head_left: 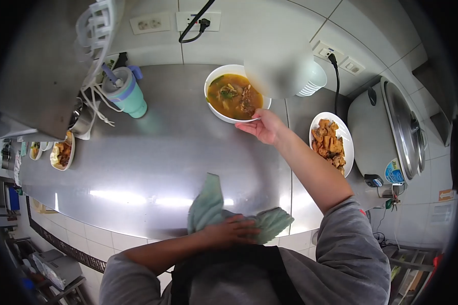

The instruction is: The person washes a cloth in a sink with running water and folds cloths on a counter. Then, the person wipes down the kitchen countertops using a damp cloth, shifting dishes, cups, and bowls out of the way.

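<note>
My right hand grips the near right rim of a white bowl, thumb at the edge and fingers underneath. The bowl holds orange-brown soup with pieces of meat and greens. Close to my body, my left hand is closed over a green cloth at the counter's front edge. The cloth is bunched under the palm and sticks out on both sides; part of it is hidden by the hand.
A white dish of fried pieces stands right of my forearm, beside a large lidded cooker. White stacked cups stand behind, near a blurred patch. A turquoise tumbler and a small food bowl are on the left of the steel counter.
</note>
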Motion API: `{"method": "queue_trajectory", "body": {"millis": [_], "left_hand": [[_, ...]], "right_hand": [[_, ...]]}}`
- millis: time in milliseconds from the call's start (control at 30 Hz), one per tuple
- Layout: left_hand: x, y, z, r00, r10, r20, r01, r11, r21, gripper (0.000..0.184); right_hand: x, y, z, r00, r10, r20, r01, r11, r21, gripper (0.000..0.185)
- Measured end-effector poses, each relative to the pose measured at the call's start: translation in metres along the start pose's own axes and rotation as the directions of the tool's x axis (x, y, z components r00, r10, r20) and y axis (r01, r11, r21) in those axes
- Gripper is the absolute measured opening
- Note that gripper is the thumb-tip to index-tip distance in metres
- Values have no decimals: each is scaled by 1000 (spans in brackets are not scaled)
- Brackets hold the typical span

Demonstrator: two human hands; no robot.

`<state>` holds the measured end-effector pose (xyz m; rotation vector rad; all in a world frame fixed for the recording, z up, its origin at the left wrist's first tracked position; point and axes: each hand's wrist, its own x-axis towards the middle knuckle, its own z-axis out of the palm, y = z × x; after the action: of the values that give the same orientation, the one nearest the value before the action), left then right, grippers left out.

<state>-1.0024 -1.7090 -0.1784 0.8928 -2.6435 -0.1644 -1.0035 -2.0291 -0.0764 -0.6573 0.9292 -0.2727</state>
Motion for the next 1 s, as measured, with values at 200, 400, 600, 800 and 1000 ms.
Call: {"method": "queue_trajectory", "body": {"millis": [200, 400, 600, 800, 1000], "left_hand": [[-89, -22, -115, 562, -770, 303, 806, 592, 11, 71], [-153, -56, -95, 80, -956, -283, 993, 53, 101, 76], [-43, -36, -64, 244, -949, -199, 963, 213, 162, 82], [118, -62, -31, 500, -860, -103, 866, 497, 61, 75], [240, -195, 5, 514, -841, -168, 855, 486, 180, 65]], "right_hand": [[6, 16, 5, 1000, -10, 9, 10, 1000, 9, 36], [-56, 45, -16, 991, -105, -79, 76, 949, -307, 63], [-153, 125, -188, 977, -127, -173, 170, 950, 260, 69], [-189, 78, -285, 868, -331, -370, 442, 855, 273, 47], [-181, 53, -317, 847, -386, -365, 477, 855, 204, 51]]}}
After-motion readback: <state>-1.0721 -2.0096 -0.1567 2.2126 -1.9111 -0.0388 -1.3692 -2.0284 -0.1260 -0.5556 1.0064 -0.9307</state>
